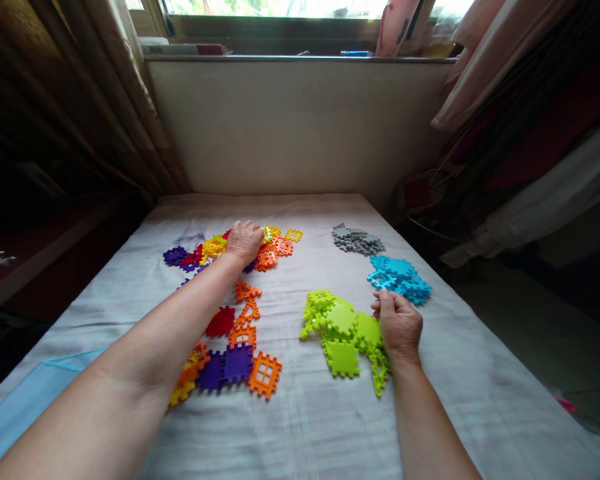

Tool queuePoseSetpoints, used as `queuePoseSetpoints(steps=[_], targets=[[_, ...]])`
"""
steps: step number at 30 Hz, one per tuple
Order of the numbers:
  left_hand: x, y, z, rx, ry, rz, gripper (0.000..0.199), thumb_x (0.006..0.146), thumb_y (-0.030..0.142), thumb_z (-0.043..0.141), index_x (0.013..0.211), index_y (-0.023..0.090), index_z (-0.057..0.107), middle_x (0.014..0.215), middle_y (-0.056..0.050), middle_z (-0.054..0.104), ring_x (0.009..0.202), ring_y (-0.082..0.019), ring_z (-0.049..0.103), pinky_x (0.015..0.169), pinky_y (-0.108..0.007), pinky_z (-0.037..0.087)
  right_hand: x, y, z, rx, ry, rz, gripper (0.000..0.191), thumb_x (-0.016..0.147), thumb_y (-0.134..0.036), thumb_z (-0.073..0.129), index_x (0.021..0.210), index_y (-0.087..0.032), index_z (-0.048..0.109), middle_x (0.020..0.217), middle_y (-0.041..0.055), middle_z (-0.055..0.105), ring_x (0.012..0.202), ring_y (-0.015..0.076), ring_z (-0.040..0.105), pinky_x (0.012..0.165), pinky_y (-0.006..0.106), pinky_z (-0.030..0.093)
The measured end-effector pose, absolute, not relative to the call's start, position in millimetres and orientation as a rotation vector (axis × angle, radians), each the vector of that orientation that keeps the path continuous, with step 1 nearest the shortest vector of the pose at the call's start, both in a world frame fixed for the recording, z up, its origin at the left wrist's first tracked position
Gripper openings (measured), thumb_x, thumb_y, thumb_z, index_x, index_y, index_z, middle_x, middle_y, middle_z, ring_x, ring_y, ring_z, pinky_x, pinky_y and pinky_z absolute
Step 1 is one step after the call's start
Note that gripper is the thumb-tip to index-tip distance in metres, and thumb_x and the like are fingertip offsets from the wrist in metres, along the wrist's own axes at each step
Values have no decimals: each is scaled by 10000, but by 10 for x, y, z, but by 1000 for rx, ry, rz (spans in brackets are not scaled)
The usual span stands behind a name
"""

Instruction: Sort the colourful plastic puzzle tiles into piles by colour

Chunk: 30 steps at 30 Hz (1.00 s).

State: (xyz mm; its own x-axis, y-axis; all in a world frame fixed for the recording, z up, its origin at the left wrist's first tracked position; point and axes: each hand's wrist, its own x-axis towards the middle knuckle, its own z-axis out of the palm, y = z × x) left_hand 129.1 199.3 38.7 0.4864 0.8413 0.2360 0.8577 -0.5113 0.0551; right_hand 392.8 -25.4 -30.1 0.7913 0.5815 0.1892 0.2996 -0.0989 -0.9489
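My left hand [245,241] reaches into the far part of a mixed pile, back of the hand up. Its fingers bend down and their tips are hidden. A lime-green interlocking tile [267,233] lies right by them, with yellow tiles [213,247] on one side and orange tiles [267,257] on the other. My right hand [399,323] is closed, thumb against curled fingers, and no piece shows in it. It rests at the right edge of a heap of lime-green tiles [341,316], just in front of the blue tiles [400,277].
Grey tiles [357,239] form a heap at the far right. Purple tiles [237,364], a red tile [221,321] and an orange window tile [265,375] lie nearer, partly behind my left forearm. A light-blue item [40,393] lies at left. A wall [300,127] stands behind the cloth-covered surface.
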Motion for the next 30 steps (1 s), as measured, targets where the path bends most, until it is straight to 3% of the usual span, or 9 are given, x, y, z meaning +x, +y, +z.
queuePoseSetpoints(steps=[6,10,13,16,21,26,30], targets=[[1477,1392,420,-2787,-1370,-500,195,924,310,532,1058,261,665,1248,-39,679,1166,-196,597,1023,-351,419,3932,-247,-284,-1710,-689,278,639,704,-785,545,728,-164,698,532,32,640,440,150,529,500,280,445],[1709,777,308,-2971,-1082,-771,174,919,335,566,1009,227,670,1366,-82,609,1314,-243,501,1136,-443,320,3938,-243,-284,-1716,-699,283,663,704,-797,522,732,-157,697,538,36,640,447,155,538,501,282,437],[1839,456,244,-3067,-1016,-701,162,915,319,575,1021,239,668,1380,-83,600,1347,-280,470,1148,-534,284,3944,-242,-298,-1712,-698,286,664,707,-795,527,742,-155,699,540,35,642,448,156,541,505,283,440],[1895,329,232,-3144,-933,-604,201,909,358,590,1069,256,655,1399,-84,587,1347,-275,473,1146,-533,291,3954,-241,-320,-1695,-689,295,656,705,-792,544,743,-156,698,540,33,643,446,154,538,501,283,445],[1707,624,342,-3083,-932,-604,295,925,424,555,1153,256,639,1394,-81,590,1325,-250,495,1160,-472,285,3966,-244,-341,-1683,-702,286,632,720,-776,558,740,-160,696,542,31,644,450,151,536,499,276,445],[1113,1451,490,-2617,-1582,-275,349,929,327,492,1248,267,619,1461,-49,538,1357,-216,459,1140,-376,295,3951,-252,-317,-1698,-707,275,622,723,-766,558,735,-160,698,530,36,645,443,150,530,491,274,438],[609,1992,490,-2443,-1835,-104,413,889,280,489,1278,224,613,1383,-95,605,1292,-274,519,1079,-412,345,3945,-253,-299,-1728,-740,249,636,722,-776,537,728,-162,701,533,34,648,450,151,530,498,275,435]])
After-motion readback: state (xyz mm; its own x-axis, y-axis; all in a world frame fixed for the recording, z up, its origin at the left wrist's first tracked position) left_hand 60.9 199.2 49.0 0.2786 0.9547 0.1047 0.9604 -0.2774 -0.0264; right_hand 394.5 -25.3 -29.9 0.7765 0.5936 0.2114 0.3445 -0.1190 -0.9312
